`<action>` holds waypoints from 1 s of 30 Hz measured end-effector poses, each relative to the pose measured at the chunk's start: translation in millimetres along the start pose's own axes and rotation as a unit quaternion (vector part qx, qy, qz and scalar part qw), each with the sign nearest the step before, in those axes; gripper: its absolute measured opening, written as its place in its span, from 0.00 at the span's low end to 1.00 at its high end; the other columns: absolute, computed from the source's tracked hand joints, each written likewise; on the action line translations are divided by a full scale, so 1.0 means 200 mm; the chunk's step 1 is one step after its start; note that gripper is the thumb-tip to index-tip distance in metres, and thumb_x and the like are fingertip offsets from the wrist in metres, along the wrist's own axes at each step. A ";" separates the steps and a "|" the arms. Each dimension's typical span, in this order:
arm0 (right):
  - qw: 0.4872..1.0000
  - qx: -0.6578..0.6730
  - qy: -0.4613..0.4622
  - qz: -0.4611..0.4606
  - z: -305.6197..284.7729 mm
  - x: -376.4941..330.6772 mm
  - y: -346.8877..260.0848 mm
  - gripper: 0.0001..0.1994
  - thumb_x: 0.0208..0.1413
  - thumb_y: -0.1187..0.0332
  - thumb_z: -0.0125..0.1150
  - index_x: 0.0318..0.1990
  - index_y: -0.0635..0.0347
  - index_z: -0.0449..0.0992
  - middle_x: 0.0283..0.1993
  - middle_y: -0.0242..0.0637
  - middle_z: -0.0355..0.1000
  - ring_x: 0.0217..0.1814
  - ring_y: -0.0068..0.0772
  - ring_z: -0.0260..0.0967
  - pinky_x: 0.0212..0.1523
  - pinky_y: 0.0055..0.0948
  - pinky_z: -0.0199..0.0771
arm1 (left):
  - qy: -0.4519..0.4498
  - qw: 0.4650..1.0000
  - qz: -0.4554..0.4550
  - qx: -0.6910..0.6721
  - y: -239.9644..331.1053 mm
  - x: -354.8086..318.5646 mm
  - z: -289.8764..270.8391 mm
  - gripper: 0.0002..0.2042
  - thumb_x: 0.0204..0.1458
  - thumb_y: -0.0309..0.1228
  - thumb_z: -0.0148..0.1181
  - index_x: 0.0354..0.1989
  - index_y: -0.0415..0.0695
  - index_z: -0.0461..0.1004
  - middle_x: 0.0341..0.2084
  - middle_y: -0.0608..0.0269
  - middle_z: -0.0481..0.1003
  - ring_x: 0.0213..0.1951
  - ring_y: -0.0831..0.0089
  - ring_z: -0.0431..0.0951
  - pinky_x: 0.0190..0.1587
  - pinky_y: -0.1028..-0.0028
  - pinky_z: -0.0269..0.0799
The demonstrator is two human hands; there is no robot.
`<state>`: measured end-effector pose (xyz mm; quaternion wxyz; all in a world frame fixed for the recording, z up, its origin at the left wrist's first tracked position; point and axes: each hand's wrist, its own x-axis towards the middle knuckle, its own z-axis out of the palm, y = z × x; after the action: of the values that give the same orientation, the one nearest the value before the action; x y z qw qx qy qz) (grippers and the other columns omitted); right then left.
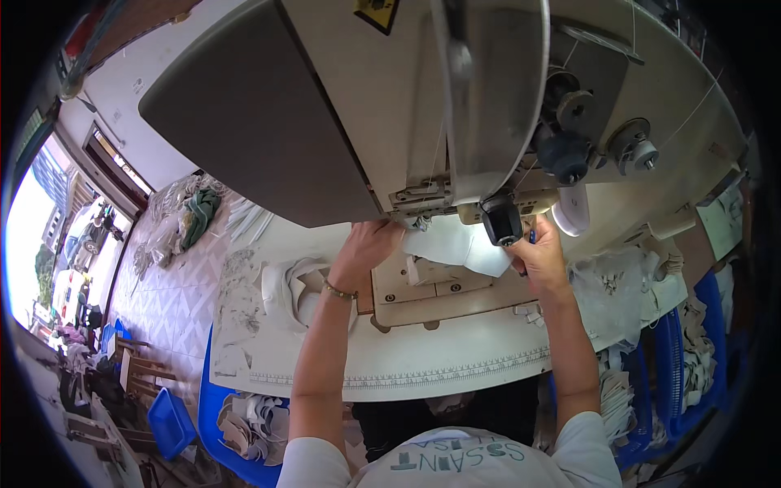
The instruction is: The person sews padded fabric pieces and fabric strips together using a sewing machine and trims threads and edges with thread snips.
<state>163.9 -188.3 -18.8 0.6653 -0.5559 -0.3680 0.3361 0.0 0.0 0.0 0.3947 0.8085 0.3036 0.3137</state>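
A white, smooth, flat piece of material (460, 246) lies under the head of a large sewing machine (370, 106). At its left edge is my left hand (373, 244), fingers curled together on it and partly hidden by the machine head. My right hand (540, 257) pinches the right edge of the piece. A small blue and dark object shows between the right fingers, too hidden to name. The black knob (502, 220) of the machine hangs just left of the right hand. Below the piece is the machine's bed plate (431, 293).
Curled white pieces (293, 289) lie on the worktable (390, 350), left of my left forearm. A clear plastic bag (610, 293) sits on the right. Blue bins with scraps (252, 427) and stacked pieces (616, 403) flank my legs. A measuring scale (407, 376) runs along the table's front edge.
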 end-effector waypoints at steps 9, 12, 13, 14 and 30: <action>0.935 -0.139 0.238 -0.221 0.00 -0.17 0.07 0.08 0.52 0.71 0.57 0.37 0.65 0.73 0.42 0.34 0.70 0.41 0.20 0.65 0.39 0.21 0.66 | 0.065 0.976 0.182 0.097 0.13 -0.19 0.05 0.10 0.50 0.27 0.49 0.19 0.37 0.68 0.10 0.54 0.65 0.14 0.57 0.65 0.22 0.65 0.62; 0.931 -0.159 0.224 -0.239 -0.01 -0.23 0.06 0.06 0.51 0.75 0.56 0.37 0.64 0.73 0.44 0.36 0.70 0.46 0.22 0.65 0.41 0.21 0.66 | 0.078 0.978 0.165 0.099 0.12 -0.19 0.06 0.11 0.50 0.28 0.49 0.17 0.37 0.67 0.10 0.54 0.65 0.14 0.58 0.65 0.21 0.67 0.61; 0.928 -0.183 0.213 -0.246 -0.02 -0.24 0.07 0.06 0.51 0.76 0.55 0.37 0.64 0.73 0.45 0.38 0.70 0.47 0.23 0.65 0.42 0.20 0.66 | 0.084 0.976 0.174 0.100 0.11 -0.19 0.07 0.11 0.50 0.27 0.49 0.17 0.37 0.66 0.10 0.54 0.65 0.14 0.59 0.65 0.20 0.67 0.61; 0.927 -0.184 0.214 -0.246 -0.03 -0.26 0.07 0.06 0.51 0.76 0.55 0.37 0.64 0.73 0.45 0.38 0.70 0.47 0.23 0.65 0.42 0.20 0.66 | 0.090 0.974 0.183 0.102 0.10 -0.19 0.07 0.11 0.50 0.27 0.49 0.17 0.37 0.65 0.09 0.54 0.65 0.13 0.59 0.64 0.20 0.68 0.60; 0.564 -0.566 0.464 -0.383 -0.59 -0.30 -0.09 0.13 0.53 0.78 0.52 0.47 0.65 0.71 0.51 0.45 0.68 0.58 0.47 0.62 0.53 0.37 0.65 | 0.093 0.982 0.159 0.054 0.07 -0.14 0.10 0.15 0.50 0.28 0.51 0.13 0.34 0.63 0.09 0.54 0.63 0.11 0.64 0.63 0.17 0.70 0.58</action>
<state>236.9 -300.7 -20.1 0.3597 -0.7053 -0.3020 -0.5310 0.4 -36.8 -5.8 0.2661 0.8338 0.2232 0.4291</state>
